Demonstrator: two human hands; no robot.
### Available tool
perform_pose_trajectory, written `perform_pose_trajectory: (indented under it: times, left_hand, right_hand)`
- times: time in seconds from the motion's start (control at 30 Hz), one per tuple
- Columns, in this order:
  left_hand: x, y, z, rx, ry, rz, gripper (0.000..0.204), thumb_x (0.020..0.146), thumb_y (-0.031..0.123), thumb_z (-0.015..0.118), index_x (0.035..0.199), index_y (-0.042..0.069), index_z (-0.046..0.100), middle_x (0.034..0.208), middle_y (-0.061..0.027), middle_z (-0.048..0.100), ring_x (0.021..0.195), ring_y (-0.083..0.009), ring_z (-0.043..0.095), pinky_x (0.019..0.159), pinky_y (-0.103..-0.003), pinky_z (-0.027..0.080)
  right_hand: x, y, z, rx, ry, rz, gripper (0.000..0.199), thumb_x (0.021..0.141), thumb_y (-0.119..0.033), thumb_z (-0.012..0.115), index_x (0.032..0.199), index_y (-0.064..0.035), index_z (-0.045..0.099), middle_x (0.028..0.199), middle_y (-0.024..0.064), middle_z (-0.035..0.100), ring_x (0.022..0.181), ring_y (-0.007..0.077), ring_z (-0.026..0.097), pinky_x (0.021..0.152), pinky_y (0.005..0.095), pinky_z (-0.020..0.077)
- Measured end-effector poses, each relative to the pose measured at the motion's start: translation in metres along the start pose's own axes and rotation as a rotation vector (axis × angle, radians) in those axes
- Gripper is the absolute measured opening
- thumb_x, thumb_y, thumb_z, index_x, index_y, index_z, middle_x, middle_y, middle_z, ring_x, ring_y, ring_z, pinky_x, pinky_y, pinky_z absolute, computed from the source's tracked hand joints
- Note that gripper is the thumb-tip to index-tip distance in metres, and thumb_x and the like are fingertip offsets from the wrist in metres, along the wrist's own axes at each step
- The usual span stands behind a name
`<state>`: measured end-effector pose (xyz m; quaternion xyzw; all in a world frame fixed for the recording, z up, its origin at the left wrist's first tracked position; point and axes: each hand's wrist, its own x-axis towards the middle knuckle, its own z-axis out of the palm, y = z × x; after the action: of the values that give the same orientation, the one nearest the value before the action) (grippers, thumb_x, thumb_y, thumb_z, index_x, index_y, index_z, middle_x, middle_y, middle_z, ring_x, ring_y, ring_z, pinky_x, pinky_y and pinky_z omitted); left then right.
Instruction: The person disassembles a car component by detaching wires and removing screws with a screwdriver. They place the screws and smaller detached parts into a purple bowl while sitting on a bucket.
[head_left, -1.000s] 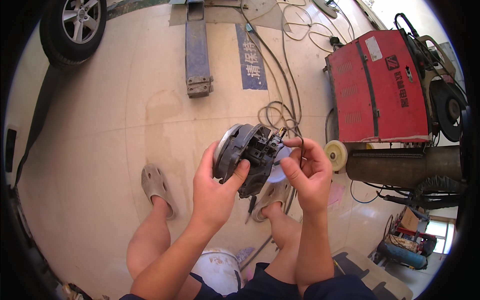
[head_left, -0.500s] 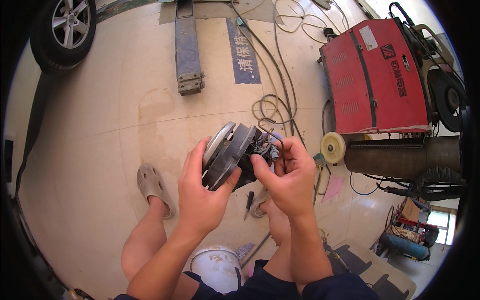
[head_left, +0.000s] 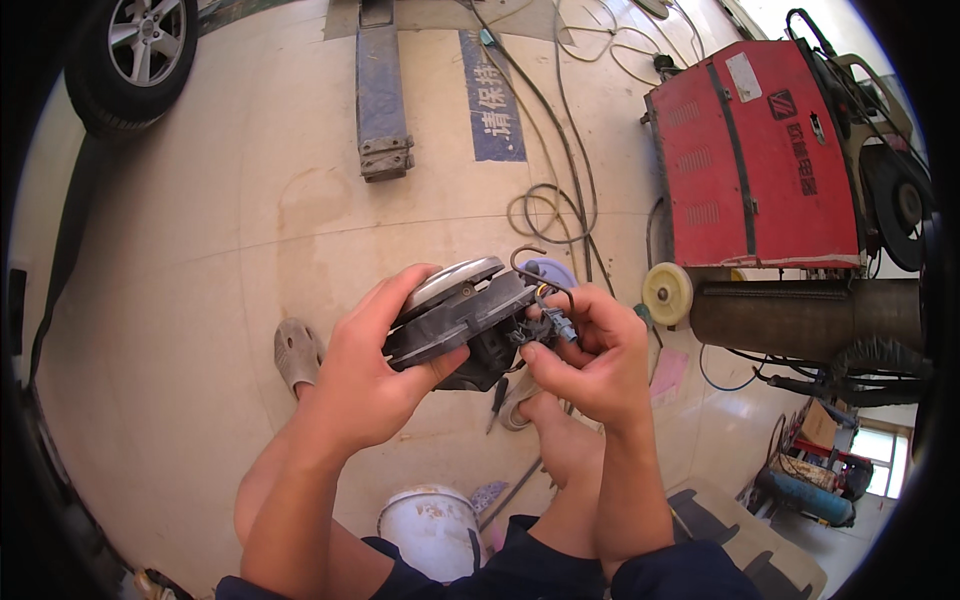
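Head view: left hand (head_left: 365,385) fingers clamped round dark lamp housing (head_left: 460,320), held mid-air over floor; looks rigid, fairly hefty, lens prob fragile, so grip the body. Right hand (head_left: 590,365) fingers pinch wiring plug (head_left: 560,325).

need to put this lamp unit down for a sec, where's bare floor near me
Bare floor lies left of the sandal, stretching up to the car wheel and the lift arm. It is crowded to the right: coiled cables, the red machine, the metal cylinder. The white bucket sits between the legs.
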<state>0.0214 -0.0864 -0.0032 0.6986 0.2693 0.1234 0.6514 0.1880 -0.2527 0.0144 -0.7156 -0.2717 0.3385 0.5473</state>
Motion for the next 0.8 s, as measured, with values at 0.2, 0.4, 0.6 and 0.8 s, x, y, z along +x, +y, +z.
perform_pose_trajectory:
  times: [0.2, 0.4, 0.6, 0.8]
  left_hand:
    - [0.0, 0.0, 0.01, 0.006, 0.078, -0.057, 0.06, 0.084, 0.008, 0.081, 0.138, 0.0, 0.056, 0.117, -0.0118, 0.068, 0.105, -0.023, 0.065, 0.085, -0.034, 0.055]
    - [0.002, -0.007, 0.019, 0.127, 0.128, 0.006, 0.061, 0.083, 0.012, 0.083, 0.133, -0.006, 0.055, 0.121, -0.0228, 0.065, 0.108, -0.0382, 0.066, 0.093, -0.041, 0.052]
    - [0.005, -0.003, 0.005, 0.089, 0.038, -0.022, 0.057, 0.084, 0.013, 0.081, 0.133, -0.006, 0.056, 0.118, -0.0226, 0.067, 0.105, -0.0366, 0.067, 0.092, -0.04, 0.053]
    - [0.007, 0.001, 0.014, 0.083, 0.079, -0.056, 0.047, 0.088, 0.013, 0.079, 0.128, -0.003, 0.061, 0.108, -0.0162, 0.072, 0.097, -0.0279, 0.069, 0.089, -0.037, 0.053]
  right_hand:
    - [0.007, 0.008, 0.016, 0.052, 0.081, -0.079, 0.033, 0.078, -0.009, 0.087, 0.096, -0.0037, 0.061, 0.071, -0.0086, 0.053, 0.057, -0.0019, 0.035, 0.05, 0.018, 0.0256]
    - [0.006, 0.01, 0.027, -0.196, 0.2, 0.033, 0.037, 0.081, -0.016, 0.089, 0.093, -0.0052, 0.056, 0.078, -0.0046, 0.06, 0.063, -0.0006, 0.042, 0.051, 0.0196, 0.0307]
    - [0.01, 0.014, 0.019, 0.031, 0.064, -0.045, 0.036, 0.082, -0.015, 0.089, 0.091, -0.0043, 0.055, 0.077, -0.0033, 0.062, 0.063, -0.0007, 0.045, 0.051, 0.0186, 0.0322]
    - [0.005, 0.021, 0.023, -0.051, 0.165, -0.104, 0.036, 0.085, -0.013, 0.088, 0.093, -0.0043, 0.054, 0.078, -0.002, 0.063, 0.065, -0.0009, 0.048, 0.052, 0.0174, 0.0346]
